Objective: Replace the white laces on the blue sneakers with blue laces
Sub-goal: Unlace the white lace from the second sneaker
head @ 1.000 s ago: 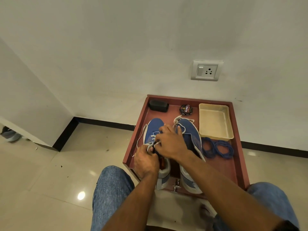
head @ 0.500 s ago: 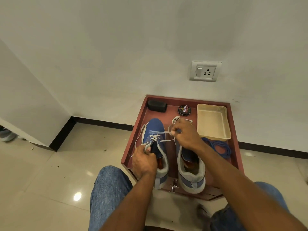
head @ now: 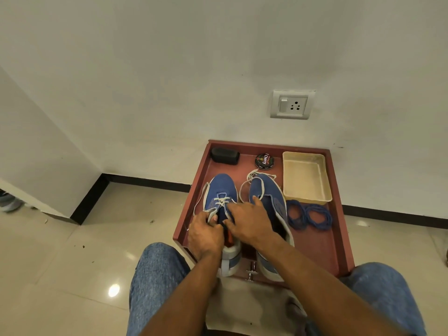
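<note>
Unlacing the left sneaker (head: 221, 197) is the step in hand: the left hand (head: 204, 235) grips its side near the collar, and the right hand (head: 249, 223) reaches in to the white lace (head: 221, 202), fingers curled at it; whether they pinch it I cannot tell. To do it well, I would hold the shoe steady and draw the lace out one crossing at a time, not pull hard. The right sneaker (head: 269, 195) stands just beside, its lace loose over the toe. The blue laces (head: 309, 218) lie coiled near the cream tray (head: 305, 198). The raised rim of the red surface (head: 322, 243) limits sideways pulling; open room is upward and toward the person.
</note>
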